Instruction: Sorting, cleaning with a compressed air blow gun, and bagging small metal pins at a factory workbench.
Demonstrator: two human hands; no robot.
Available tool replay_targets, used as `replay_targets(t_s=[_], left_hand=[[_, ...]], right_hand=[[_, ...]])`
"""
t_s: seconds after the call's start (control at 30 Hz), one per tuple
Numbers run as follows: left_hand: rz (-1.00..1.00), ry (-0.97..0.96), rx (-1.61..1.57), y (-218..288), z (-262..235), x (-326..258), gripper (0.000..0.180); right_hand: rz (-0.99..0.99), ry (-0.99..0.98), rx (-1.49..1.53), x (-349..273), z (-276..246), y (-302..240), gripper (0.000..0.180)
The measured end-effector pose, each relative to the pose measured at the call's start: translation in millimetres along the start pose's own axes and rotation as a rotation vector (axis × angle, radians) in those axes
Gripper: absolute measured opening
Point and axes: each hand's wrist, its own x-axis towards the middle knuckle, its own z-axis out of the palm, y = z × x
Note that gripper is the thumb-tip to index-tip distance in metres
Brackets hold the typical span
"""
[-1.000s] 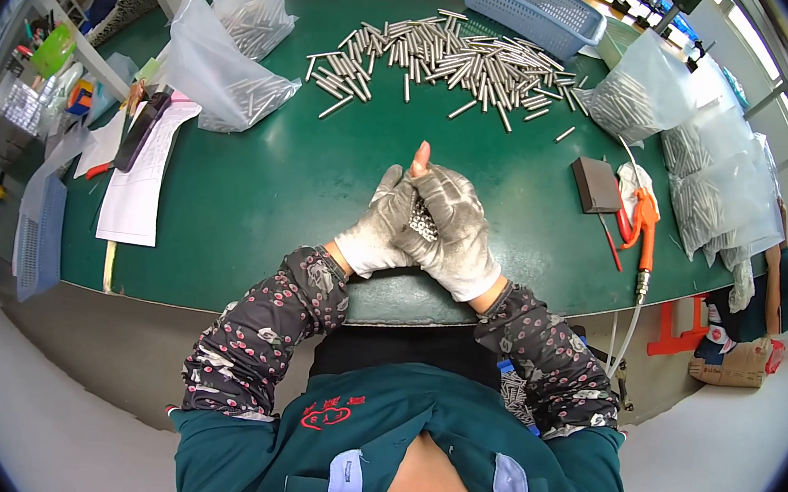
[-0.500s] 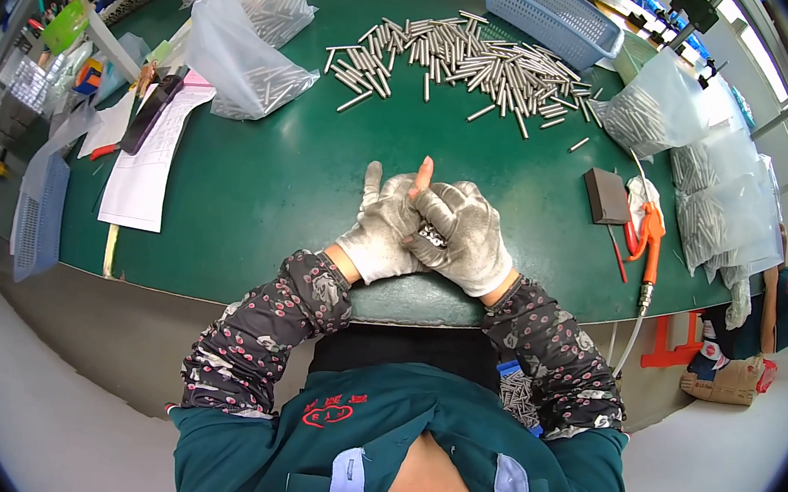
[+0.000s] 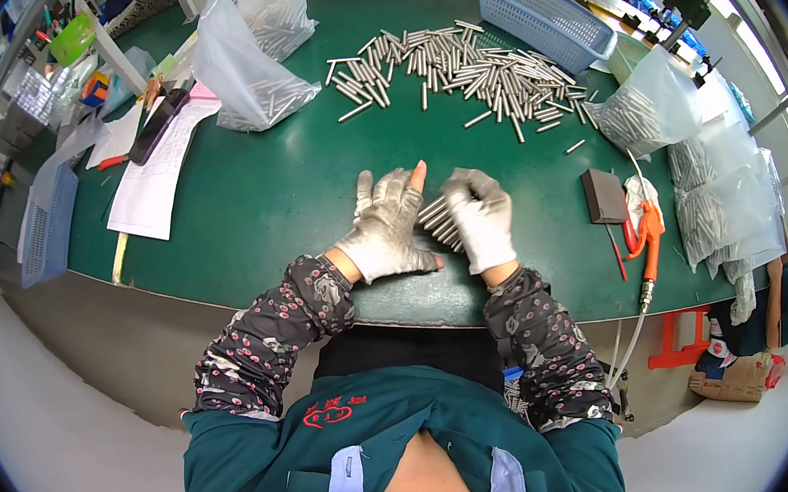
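Note:
A bundle of metal pins (image 3: 440, 223) shows between my hands, just above the front part of the green table. My right hand (image 3: 481, 222), in a grey-white work glove, curls its fingers over the bundle and grips it. The pins lie side by side and slant, with their ends toward my left hand. My left hand (image 3: 383, 218) wears a similar glove with bare index and thumb tips. Its fingers are spread and its palm faces down, apart from the pins. Beyond both hands lies a heap of loose metal pins (image 3: 470, 70).
Clear bags of pins (image 3: 256, 83) stand at the left, with more bags (image 3: 643, 114) at the right. A blue basket (image 3: 544, 22) sits at the back. A dark block (image 3: 604, 197) and an orange air gun (image 3: 648, 236) lie right; papers (image 3: 153, 178) and a phone (image 3: 159, 125) lie left.
My hands were pressed together around the bundle, its ends showing. They have moved apart: the left has opened, and the right has the pins, which now show lengthwise.

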Motion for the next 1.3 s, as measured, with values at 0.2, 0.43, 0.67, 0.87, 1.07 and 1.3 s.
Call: replay_targets(t_s=[0.2,0.43,0.67,0.87,1.07,1.3], left_hand=[[0.239,0.246,-0.49,-1.5,11.5,8.9,0.138],[0.511,0.535,-0.516,24.6,-1.1,20.1,0.121],[0.569,0.62,-0.483,36.2,-10.3,24.7,0.09],[0.561,0.627,-0.745,49.9,-12.1,21.7,0.072],[0.486,0.651,-0.783,51.0,-18.2,18.8,0.053],[0.096,0.504,-1.567,25.5,15.6,32.5,0.035]], right_hand=[[0.688,0.122,1.008,9.0,-11.0,-28.3,0.01],[0.801,0.055,1.363,-10.1,-6.5,-36.4,0.017],[0.574,-0.146,1.253,-24.8,-3.9,-11.6,0.021],[0.374,-0.21,1.139,-24.0,-4.4,-14.2,0.018],[0.319,-0.16,1.067,-26.0,1.3,-17.5,0.026],[0.811,0.224,1.03,-10.0,25.2,-40.2,0.026]])
